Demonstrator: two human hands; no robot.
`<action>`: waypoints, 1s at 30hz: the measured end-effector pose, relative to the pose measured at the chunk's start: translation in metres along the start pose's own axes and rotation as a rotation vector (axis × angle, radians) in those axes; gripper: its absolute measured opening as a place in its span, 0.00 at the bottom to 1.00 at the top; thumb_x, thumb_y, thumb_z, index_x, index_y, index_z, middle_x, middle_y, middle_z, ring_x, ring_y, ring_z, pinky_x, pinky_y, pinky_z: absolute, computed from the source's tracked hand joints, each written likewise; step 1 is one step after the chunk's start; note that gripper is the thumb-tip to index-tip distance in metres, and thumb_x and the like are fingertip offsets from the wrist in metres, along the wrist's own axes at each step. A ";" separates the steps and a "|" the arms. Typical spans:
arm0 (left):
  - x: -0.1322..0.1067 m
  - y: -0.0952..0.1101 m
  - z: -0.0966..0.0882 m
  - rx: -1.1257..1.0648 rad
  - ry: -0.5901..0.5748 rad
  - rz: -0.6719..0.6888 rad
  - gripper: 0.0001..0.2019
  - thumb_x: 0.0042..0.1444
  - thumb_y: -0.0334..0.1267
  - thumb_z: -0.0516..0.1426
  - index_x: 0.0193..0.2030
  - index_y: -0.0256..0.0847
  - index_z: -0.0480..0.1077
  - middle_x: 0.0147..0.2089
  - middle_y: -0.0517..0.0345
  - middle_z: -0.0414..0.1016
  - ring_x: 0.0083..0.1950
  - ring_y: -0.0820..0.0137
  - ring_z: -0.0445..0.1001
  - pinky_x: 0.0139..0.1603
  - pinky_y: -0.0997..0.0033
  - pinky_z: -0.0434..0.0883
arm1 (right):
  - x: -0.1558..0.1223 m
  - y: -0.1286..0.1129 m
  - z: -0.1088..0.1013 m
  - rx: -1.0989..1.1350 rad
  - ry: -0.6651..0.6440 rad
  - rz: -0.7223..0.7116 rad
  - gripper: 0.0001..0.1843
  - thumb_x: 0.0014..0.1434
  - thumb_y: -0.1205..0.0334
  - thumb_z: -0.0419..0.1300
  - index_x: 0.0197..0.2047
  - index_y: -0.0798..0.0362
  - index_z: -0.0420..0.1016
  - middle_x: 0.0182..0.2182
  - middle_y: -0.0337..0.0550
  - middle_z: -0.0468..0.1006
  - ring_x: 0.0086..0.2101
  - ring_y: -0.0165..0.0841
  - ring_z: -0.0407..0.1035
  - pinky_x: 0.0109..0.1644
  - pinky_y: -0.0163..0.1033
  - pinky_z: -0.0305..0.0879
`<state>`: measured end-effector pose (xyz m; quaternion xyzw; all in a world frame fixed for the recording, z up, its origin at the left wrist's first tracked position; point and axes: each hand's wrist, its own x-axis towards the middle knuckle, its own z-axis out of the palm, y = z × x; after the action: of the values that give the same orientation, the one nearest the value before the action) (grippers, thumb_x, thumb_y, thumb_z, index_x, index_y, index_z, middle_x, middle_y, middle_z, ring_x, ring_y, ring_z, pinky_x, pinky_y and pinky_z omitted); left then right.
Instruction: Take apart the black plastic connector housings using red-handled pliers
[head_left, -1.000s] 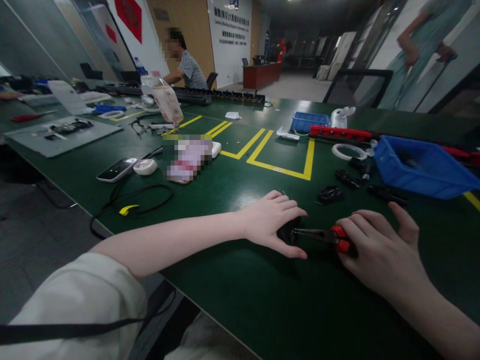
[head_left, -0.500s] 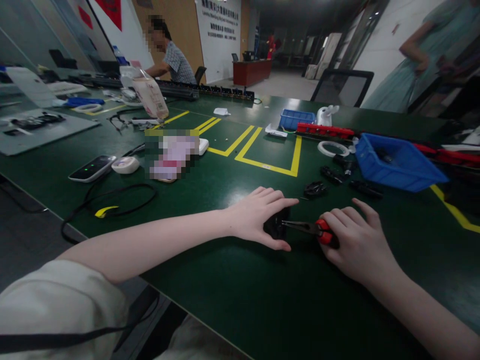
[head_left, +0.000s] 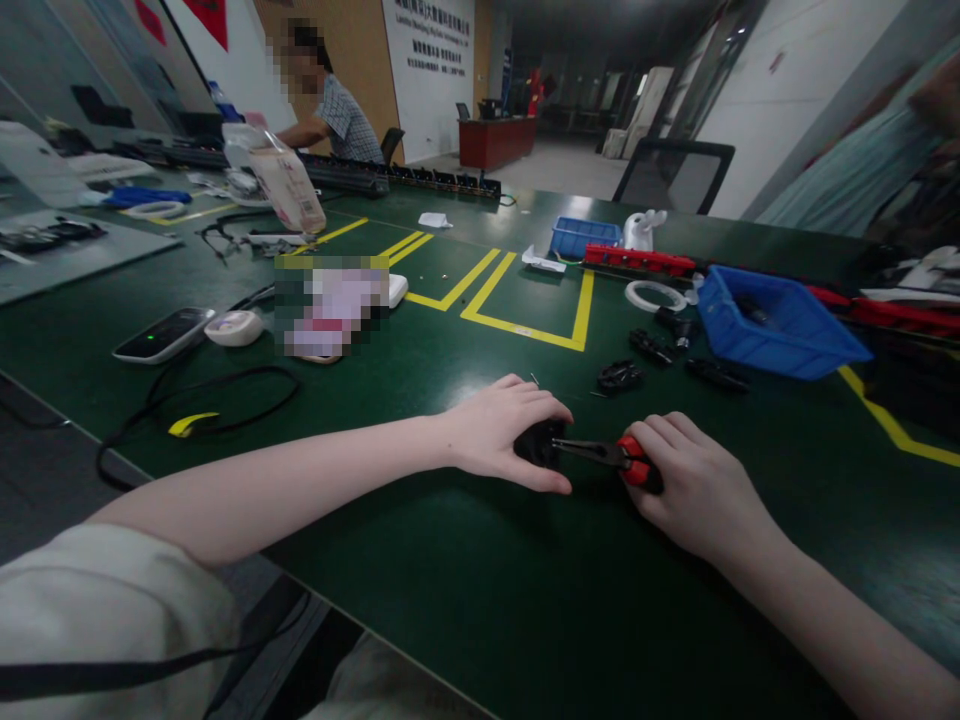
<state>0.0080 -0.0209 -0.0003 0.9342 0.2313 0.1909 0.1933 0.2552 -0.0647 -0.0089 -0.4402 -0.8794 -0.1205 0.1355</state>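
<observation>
On the green tabletop [head_left: 450, 590], the left hand [head_left: 506, 430] has its grip wrapped over a small black part [head_left: 534, 443], thumb on the near side and fingers on the far side; the right hand [head_left: 686, 480] has its grip closed around red-handled pliers [head_left: 636, 462], whose tips meet the part's right side. No lettering can be made out on either. On the back wall, a sign [head_left: 431, 45] carries dark Chinese characters, 大数据科技有限公司 among them, above a smaller English line ending "Big Data Technology Co., Ltd"; its lower rows are too blurred to read. The pinkish package [head_left: 289, 190] bears small illegible print, and a tiny pale label [head_left: 523, 331] sits on the yellow tape [head_left: 580, 310]. The phone's screen [head_left: 337, 305] is pixelated.
</observation>
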 end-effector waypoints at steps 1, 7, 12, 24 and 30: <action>0.000 0.000 0.000 0.000 -0.003 -0.003 0.31 0.52 0.63 0.54 0.50 0.37 0.66 0.46 0.51 0.74 0.48 0.60 0.71 0.51 0.62 0.60 | 0.000 0.000 0.000 0.007 0.003 -0.005 0.07 0.48 0.66 0.55 0.33 0.53 0.66 0.31 0.48 0.72 0.33 0.39 0.63 0.32 0.41 0.63; 0.000 -0.001 0.000 0.006 0.008 0.005 0.30 0.53 0.62 0.54 0.51 0.38 0.65 0.48 0.50 0.74 0.49 0.59 0.71 0.50 0.62 0.60 | 0.000 0.000 -0.001 0.041 -0.015 0.008 0.07 0.48 0.66 0.56 0.34 0.52 0.66 0.31 0.47 0.72 0.33 0.39 0.64 0.32 0.41 0.64; -0.001 0.000 0.001 0.043 0.067 0.005 0.35 0.49 0.61 0.58 0.55 0.35 0.63 0.50 0.47 0.72 0.49 0.58 0.69 0.49 0.62 0.62 | 0.000 0.001 -0.001 0.077 -0.051 0.037 0.08 0.48 0.66 0.56 0.35 0.53 0.67 0.31 0.46 0.72 0.30 0.37 0.66 0.31 0.40 0.64; -0.001 0.001 -0.001 0.008 0.044 -0.031 0.34 0.51 0.59 0.59 0.56 0.35 0.63 0.50 0.49 0.72 0.51 0.59 0.69 0.51 0.62 0.60 | 0.000 0.001 -0.002 0.125 -0.082 0.086 0.09 0.48 0.66 0.57 0.36 0.53 0.67 0.31 0.46 0.72 0.30 0.36 0.67 0.31 0.40 0.66; 0.000 0.001 -0.003 -0.042 -0.008 -0.058 0.30 0.52 0.58 0.58 0.53 0.37 0.66 0.47 0.53 0.73 0.49 0.60 0.70 0.50 0.63 0.59 | 0.001 0.001 -0.001 0.093 -0.091 0.071 0.08 0.47 0.67 0.56 0.35 0.54 0.67 0.31 0.46 0.72 0.31 0.37 0.67 0.31 0.40 0.66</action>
<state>0.0067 -0.0206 0.0030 0.9236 0.2536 0.1863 0.2191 0.2555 -0.0644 -0.0073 -0.4693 -0.8732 -0.0544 0.1196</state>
